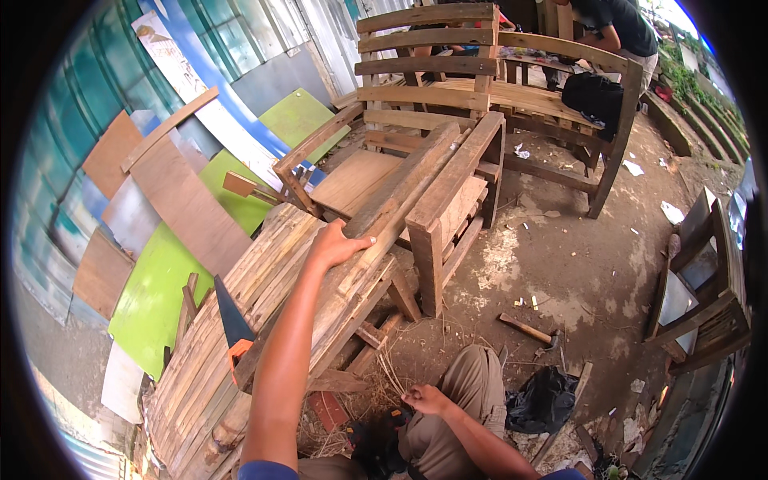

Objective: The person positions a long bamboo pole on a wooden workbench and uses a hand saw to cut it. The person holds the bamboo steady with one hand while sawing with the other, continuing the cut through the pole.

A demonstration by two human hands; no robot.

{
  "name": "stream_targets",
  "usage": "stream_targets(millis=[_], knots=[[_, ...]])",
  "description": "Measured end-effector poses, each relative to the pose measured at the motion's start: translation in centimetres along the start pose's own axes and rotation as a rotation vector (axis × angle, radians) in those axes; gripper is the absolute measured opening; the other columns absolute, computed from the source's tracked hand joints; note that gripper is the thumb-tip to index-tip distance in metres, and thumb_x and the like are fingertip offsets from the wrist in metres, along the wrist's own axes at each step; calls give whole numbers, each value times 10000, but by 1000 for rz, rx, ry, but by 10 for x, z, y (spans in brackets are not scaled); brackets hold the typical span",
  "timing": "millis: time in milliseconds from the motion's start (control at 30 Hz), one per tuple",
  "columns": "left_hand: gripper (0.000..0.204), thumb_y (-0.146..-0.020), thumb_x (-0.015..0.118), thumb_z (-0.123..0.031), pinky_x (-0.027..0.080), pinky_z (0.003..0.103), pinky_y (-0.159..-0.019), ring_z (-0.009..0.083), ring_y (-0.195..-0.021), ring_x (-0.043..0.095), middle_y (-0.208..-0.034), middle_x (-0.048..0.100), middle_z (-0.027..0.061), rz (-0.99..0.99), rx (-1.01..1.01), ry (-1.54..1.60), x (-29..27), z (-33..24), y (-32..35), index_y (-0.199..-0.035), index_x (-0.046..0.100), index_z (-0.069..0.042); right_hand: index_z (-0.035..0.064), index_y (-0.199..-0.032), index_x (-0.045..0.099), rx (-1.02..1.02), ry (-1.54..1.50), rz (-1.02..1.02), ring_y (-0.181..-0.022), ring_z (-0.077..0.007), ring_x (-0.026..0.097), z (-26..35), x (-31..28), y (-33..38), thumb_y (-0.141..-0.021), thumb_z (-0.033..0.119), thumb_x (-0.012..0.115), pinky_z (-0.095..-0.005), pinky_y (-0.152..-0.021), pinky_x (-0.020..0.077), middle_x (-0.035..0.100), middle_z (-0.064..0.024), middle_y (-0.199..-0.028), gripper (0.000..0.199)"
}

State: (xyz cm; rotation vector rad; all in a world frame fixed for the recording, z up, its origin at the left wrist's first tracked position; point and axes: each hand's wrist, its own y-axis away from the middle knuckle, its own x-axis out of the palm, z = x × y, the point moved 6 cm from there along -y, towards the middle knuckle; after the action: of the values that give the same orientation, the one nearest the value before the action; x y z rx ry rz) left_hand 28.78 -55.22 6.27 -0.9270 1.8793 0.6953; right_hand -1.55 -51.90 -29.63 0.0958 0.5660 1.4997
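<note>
My left hand [340,244] is wrapped over a long wooden beam [400,192], its thumb lying on the beam's upper face. The beam lies across a slatted wooden bench [248,280] and reaches up to a wooden armchair [428,104]. By my knee, low in the view, my right hand [428,398] has its fingers curled together at the ends of several thin pale strips [390,372]. A handsaw [230,316] with a dark blade and orange handle rests on the bench, left of my left forearm.
A hammer [528,330] and a black plastic bag [544,400] lie on the dirt floor at right. A slatted bench [528,100] holds a dark bag behind. Green boards [164,288] lean at left. A person [620,32] is at the far right. A wooden frame [704,296] stands nearer.
</note>
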Motion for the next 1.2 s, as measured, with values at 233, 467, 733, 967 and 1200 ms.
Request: stream_targets(millis=[233, 467, 733, 967, 1200], knots=[[1053, -681, 817, -540, 445, 418, -1071, 380, -1289, 541, -1384, 522, 322, -37, 14, -30, 2, 7, -2, -1397, 439, 134, 5, -1112, 677, 25, -34, 25, -1007, -373, 683, 3, 1, 3, -898, 503, 663, -414, -867, 532, 712, -222, -1016, 542], [1057, -685, 806, -564, 457, 427, -1057, 376, -1271, 555, -1379, 526, 317, -19, 33, -58, 4, 6, -1, -1407, 431, 112, -19, -1106, 666, 19, -35, 17, -995, -366, 686, 10, -3, 7, -908, 456, 674, -391, -850, 534, 712, -212, -999, 514], [977, -809, 696, -587, 477, 443, -1037, 353, -1278, 547, -1364, 559, 262, -43, 56, -199, 10, 3, 31, -1488, 325, 11, -34, -985, 613, -249, -186, -385, -641, -123, 562, 115, -87, 18, -962, 313, 663, -322, -581, 459, 595, -83, -696, 351], [727, -814, 700, -478, 536, 470, -930, 376, -1130, 640, -1262, 636, 220, -82, 214, -227, 12, -3, 54, -1356, 471, -52, -37, -1004, 624, -851, -129, -623, -767, -144, 632, 355, -183, 37, -988, 179, 626, -295, -676, 500, 674, -86, -894, 217], [680, -765, 736, -435, 550, 465, -901, 356, -1034, 683, -1116, 703, 206, -61, 160, -195, 12, -14, 46, -1278, 536, -36, -36, -979, 652, -1092, 505, -924, -900, -414, 640, 401, -244, -56, -1004, 328, 554, -489, -995, 429, 677, -227, -1014, 378]])
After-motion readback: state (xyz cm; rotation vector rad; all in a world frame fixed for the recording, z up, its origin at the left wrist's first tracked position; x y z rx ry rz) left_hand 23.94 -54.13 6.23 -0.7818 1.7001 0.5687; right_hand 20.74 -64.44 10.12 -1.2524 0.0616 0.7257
